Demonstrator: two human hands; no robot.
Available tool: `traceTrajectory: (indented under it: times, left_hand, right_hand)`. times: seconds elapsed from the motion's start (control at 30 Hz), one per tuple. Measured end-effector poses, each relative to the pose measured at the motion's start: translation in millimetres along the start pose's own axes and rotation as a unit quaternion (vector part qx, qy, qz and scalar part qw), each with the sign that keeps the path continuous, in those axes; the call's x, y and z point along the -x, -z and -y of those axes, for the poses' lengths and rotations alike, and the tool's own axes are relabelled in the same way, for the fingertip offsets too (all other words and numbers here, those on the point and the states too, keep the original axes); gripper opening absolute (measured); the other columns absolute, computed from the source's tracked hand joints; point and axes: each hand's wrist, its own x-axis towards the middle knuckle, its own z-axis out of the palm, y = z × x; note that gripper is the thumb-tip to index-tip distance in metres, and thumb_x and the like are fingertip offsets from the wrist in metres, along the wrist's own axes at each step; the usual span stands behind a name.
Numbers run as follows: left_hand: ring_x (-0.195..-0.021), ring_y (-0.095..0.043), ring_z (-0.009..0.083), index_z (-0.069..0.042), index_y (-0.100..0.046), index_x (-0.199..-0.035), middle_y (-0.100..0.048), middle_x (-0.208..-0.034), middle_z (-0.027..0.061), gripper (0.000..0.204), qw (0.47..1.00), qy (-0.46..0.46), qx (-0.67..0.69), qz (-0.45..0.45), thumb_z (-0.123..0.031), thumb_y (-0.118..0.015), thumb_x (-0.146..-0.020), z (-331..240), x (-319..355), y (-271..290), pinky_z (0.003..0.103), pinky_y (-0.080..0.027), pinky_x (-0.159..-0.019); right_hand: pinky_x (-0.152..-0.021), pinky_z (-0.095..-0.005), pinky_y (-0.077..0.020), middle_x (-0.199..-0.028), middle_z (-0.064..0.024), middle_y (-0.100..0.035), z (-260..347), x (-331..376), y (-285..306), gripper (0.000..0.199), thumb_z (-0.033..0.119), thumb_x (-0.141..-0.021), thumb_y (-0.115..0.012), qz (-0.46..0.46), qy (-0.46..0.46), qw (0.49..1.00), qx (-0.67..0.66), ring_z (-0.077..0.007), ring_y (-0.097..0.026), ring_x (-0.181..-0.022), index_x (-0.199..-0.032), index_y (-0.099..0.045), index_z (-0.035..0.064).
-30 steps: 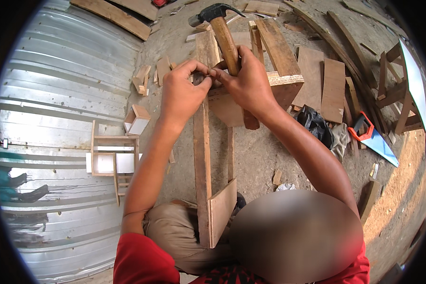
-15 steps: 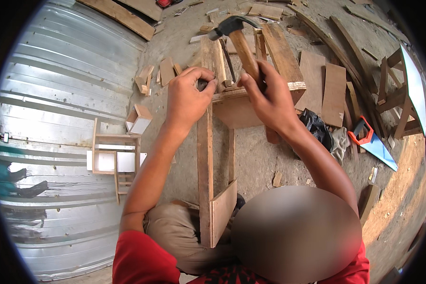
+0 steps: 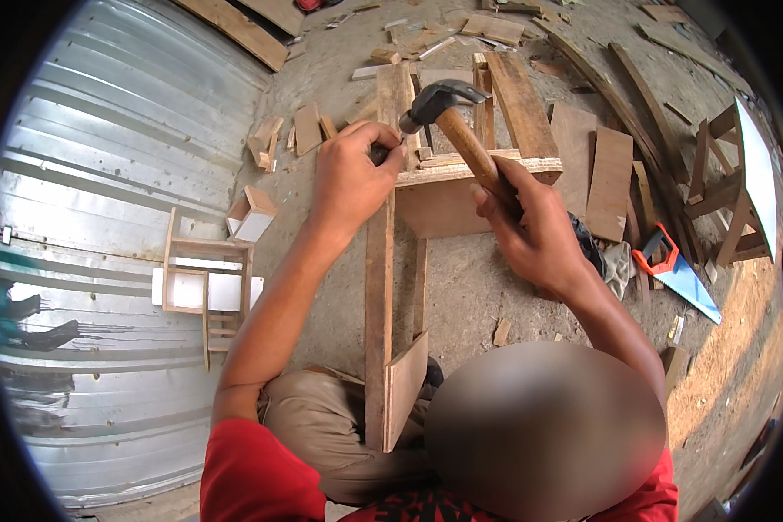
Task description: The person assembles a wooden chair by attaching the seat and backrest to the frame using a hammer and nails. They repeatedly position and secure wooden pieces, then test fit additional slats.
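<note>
Through the head view, I have the right hand wrapped around the handle of the hammer, whose head slants up and left, its face just beside the left fingertips. My left hand has thumb and forefinger bent close together above the wooden frame; I can't tell what they pinch. The frame stretches from beside the bent leg out past both hands. A saw lies off right.
</note>
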Motion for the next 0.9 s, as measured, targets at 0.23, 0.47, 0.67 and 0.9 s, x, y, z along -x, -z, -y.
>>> traceTrajectory:
  times: [0.23, 0.47, 0.67, 0.9]
  left_hand:
    - [-0.085, -0.069, 0.019, 0.006, -0.067, -0.084, -0.072, -0.09, 0.0121, 0.011, 1.0, 0.007, -0.011, 0.001, -0.002, -0.072, -0.078, -0.4, 0.3, 1.7, 0.03, -0.053, -0.078]
    - [-0.084, -0.069, 0.0187, 0.005, -0.068, -0.083, -0.072, -0.09, 0.0124, 0.009, 1.0, 0.0, -0.005, 0.0, -0.002, -0.072, -0.078, 2.8, 0.5, -0.4, 0.03, -0.053, -0.078]
    - [-0.084, -0.069, 0.0191, 0.004, -0.068, -0.084, -0.072, -0.09, 0.0118, 0.01, 1.0, 0.0, -0.007, 0.002, -0.002, -0.072, -0.078, 3.0, 0.9, -0.1, 0.03, -0.052, -0.078]
    - [-0.087, -0.069, 0.0185, 0.003, -0.068, -0.085, -0.072, -0.091, 0.0106, 0.01, 1.0, -0.004, 0.005, 0.003, -0.003, -0.072, -0.078, 1.5, 1.3, 0.9, 0.029, -0.051, -0.08]
  right_hand:
    - [-0.058, -0.0391, -0.0464, -0.072, -0.025, -0.06, 6.8, -1.2, -2.1, 0.025, 0.008, -0.092, -0.061, -0.028, 0.005, 1.0, -0.001, -0.0338, -0.065, -0.063, -0.11, -0.053, -0.007]
    - [-0.057, -0.0384, -0.0461, -0.071, -0.0241, -0.06, 4.0, -1.2, -4.0, 0.023, 0.008, -0.092, -0.061, -0.033, 0.004, 0.999, -0.008, -0.0317, -0.063, -0.06, -0.109, -0.053, -0.0051]
    - [-0.061, -0.0376, -0.0473, -0.073, -0.0244, -0.061, 6.0, -6.6, 10.0, 0.023, 0.009, -0.093, -0.06, 0.029, 0.016, 0.998, 0.058, -0.0304, -0.065, -0.064, -0.109, -0.055, -0.006]
    - [-0.066, -0.0366, -0.0482, -0.08, -0.0227, -0.064, -0.6, -0.4, 6.3, 0.036, 0.013, -0.095, -0.059, -0.048, -0.003, 0.999, -0.025, -0.0243, -0.064, -0.072, -0.123, -0.051, -0.0069]
